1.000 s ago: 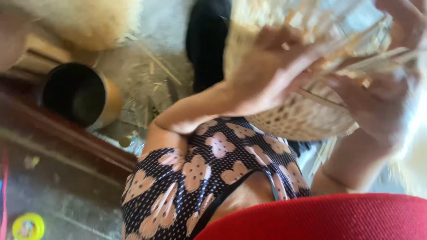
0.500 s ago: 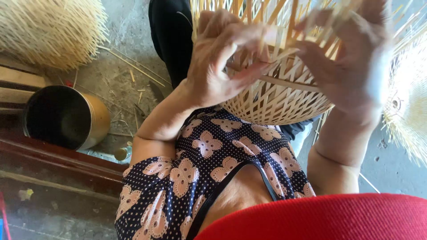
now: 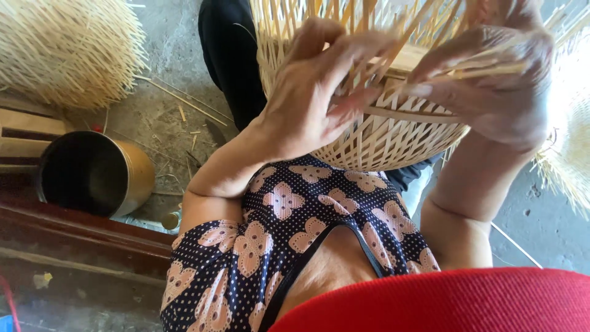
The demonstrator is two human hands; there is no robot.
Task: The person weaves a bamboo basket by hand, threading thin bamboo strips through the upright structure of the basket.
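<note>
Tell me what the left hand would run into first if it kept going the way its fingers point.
The left hand points right, along the woven basket. It would likely meet the upright bamboo strips, then the right hand; depth is unclear.

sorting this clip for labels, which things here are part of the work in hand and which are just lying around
In the work:
woven basket
loose bamboo strips
left hand
right hand

Lying about:
metal can on its side
spiky basket
scattered splinters on the floor
wooden plank
</note>
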